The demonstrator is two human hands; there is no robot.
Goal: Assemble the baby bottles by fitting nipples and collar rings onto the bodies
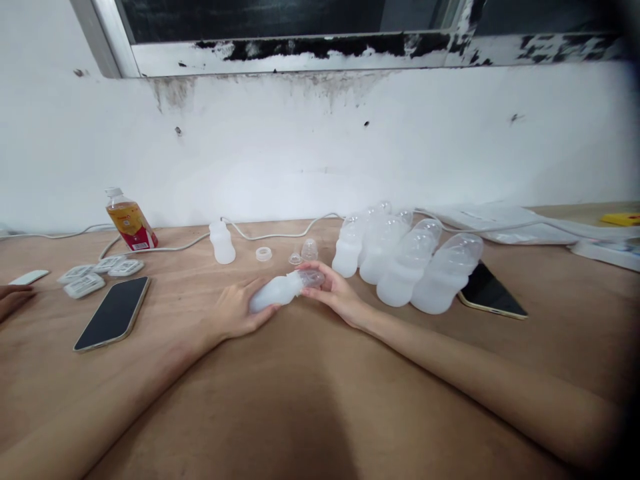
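Note:
A translucent white bottle [280, 291] lies tilted on the wooden table [320, 400], held between both hands. My left hand [237, 313] wraps round its body. My right hand [334, 290] pinches the clear cap end of the same bottle. Just behind stand an open white bottle [221, 243], a loose white ring [263, 253] and two small clear caps [305, 252]. A cluster of capped white bottles [400, 263] stands to the right of my right hand.
A dark phone [113, 313] lies at the left, another phone [491, 291] behind the bottle cluster. A drink bottle with red label [131, 221], small white packs [95, 275], a white cable [280, 233] and plastic sheets [525, 223] lie along the wall. Another person's hand [13, 298] shows at the left edge.

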